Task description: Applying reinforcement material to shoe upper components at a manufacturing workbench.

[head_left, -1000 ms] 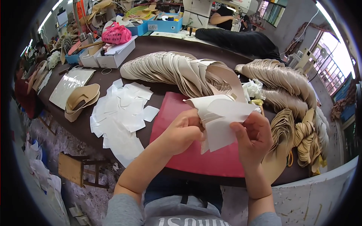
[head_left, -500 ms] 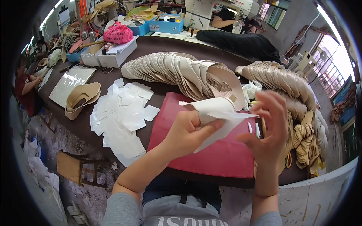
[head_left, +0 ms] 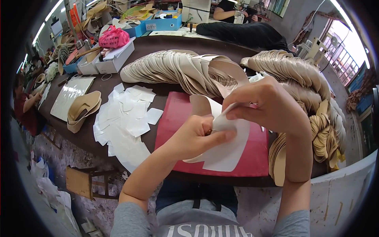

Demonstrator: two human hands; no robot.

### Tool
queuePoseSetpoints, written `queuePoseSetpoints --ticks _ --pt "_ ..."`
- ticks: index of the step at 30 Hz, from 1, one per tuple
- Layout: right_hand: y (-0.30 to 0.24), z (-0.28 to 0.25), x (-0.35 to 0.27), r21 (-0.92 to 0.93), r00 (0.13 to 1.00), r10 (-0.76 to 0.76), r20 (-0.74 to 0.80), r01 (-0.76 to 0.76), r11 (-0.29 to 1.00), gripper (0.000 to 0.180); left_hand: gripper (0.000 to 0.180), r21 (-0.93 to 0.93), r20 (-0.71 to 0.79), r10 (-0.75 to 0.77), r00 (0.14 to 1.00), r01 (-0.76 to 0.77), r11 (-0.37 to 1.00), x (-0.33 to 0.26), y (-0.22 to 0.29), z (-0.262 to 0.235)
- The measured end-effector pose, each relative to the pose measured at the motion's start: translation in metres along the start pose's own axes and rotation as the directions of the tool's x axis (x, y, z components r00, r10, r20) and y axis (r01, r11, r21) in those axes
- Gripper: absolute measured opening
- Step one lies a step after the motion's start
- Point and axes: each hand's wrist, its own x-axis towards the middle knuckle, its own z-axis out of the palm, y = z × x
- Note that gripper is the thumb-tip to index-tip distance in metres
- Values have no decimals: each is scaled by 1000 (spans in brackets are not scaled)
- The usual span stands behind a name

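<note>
Over a red mat (head_left: 167,118), my left hand (head_left: 195,136) is closed around a curved cream shoe upper (head_left: 200,103), thumb on top. A thin white sheet (head_left: 227,156) hangs below that thumb, lying against the upper. My right hand (head_left: 268,102) pinches a folded pale edge just beyond the left thumb; it looks like part of the white sheet, though the fingers partly cover it. Right behind the hands, a long row of nested cream shoe uppers (head_left: 166,71) reaches across the table.
Left of the mat lies a heap of white sheets (head_left: 122,114), beside a tan shoe upper (head_left: 83,108) and a glossy white board (head_left: 73,96). Bundled tan uppers (head_left: 321,136) crowd the right. White boxes (head_left: 118,59) stand at the back left; people work farther off.
My right hand, open with fingers apart before, has come left and closed in a pinch beside the left thumb. The upper and sheet have tilted, and the sheet now hangs lower.
</note>
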Motion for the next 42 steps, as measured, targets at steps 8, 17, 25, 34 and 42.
queuePoseSetpoints --ticks 8,17,25,34,42 --pt "30 30 -43 775 852 477 -215 -149 614 15 15 -34 -169 -49 984 44 998 4 13 4" --pt "40 90 -82 701 693 535 -482 -60 710 13 18 467 -309 52 950 104 878 22 16 25" --pt "39 98 -84 842 685 626 -373 -33 538 9 25 114 -245 -77 967 108 988 39 14 43" --pt "39 99 -89 727 707 563 -428 -101 679 6 31 25 -317 43 948 -36 999 40 5 56" --pt "74 68 -86 21 830 15 -557 -4 1000 9 26 979 62 707 704 -180 93 0 32 23"
